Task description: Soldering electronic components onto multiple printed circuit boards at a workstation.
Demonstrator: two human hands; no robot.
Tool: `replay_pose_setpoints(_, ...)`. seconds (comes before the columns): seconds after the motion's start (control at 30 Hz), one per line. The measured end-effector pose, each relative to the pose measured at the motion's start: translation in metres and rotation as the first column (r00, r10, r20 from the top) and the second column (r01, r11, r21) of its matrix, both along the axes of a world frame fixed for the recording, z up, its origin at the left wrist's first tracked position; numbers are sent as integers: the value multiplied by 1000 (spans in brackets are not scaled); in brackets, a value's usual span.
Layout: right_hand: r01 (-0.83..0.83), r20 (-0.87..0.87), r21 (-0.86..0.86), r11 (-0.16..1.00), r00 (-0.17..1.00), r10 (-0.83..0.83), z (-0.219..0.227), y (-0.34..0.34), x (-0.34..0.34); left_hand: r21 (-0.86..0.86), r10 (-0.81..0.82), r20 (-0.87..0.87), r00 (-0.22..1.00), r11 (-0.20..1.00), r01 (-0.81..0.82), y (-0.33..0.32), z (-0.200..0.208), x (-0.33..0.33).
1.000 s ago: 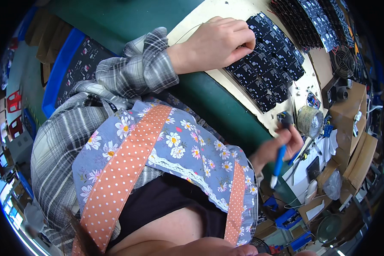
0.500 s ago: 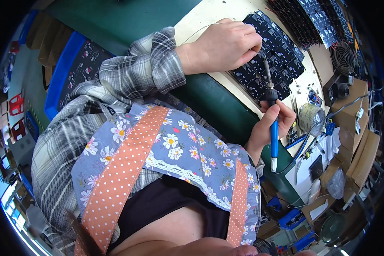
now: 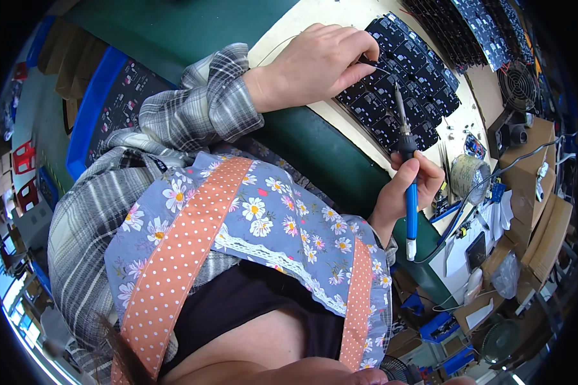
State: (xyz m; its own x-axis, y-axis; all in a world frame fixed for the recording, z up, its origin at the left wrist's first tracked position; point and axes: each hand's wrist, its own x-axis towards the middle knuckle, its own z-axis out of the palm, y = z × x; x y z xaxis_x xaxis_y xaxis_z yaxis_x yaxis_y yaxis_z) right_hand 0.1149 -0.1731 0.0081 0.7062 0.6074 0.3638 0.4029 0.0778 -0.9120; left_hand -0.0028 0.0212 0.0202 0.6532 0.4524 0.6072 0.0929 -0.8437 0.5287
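Observation:
My right hand [image 3: 392,200] is closed round the blue handle of a soldering iron [image 3: 411,205]. The iron points away from me, its metal tip over a panel of black circuit boards [image 3: 424,80]. Left of that tip, my left hand [image 3: 321,64] pinches a thin solder wire [image 3: 277,49] between thumb and fingers. One end of the wire pokes out over the boards, apart from the iron's tip; the rest curves back behind the hand. Whether the iron's tip touches a board I cannot tell.
A pale work board [image 3: 289,32] lies under the panel on the green table [image 3: 192,22]. Stacked boards with wires [image 3: 440,32] and a black fan [image 3: 517,86] stand at far right. Nearer are a tape roll [image 3: 465,174], tweezers [image 3: 444,154] and cardboard boxes [image 3: 549,237]. A blue tray [image 3: 96,112] sits left.
My left hand has drawn back to the left with the solder wire, away from the iron's tip. My right hand and the iron have barely shifted.

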Motion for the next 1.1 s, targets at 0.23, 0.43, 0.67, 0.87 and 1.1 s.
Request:
replay_pose_setpoints(0.23,46,-65,10,999,997,-45,2,-3,-3,73,-30,38,999,997,27,3,-2,-1)
replay_pose_setpoints(0.43,41,-77,-3,999,996,-42,3,-1,-3,106,-23,14,1000,994,21,0,0,1)
replay_pose_setpoints(0.67,64,-95,-1,998,993,-64,9,-6,-9,133,-9,23,1000,991,6,6,-1,-4)
replay_pose_setpoints(0.87,122,3,40,992,993,-122,11,-20,-1,68,-6,-18,1000,998,8,4,-1,-3)
replay_pose_setpoints(1.1,723,227,294,624,582,-781,8,-81,46,96,-48,40,998,994,44,6,2,2)
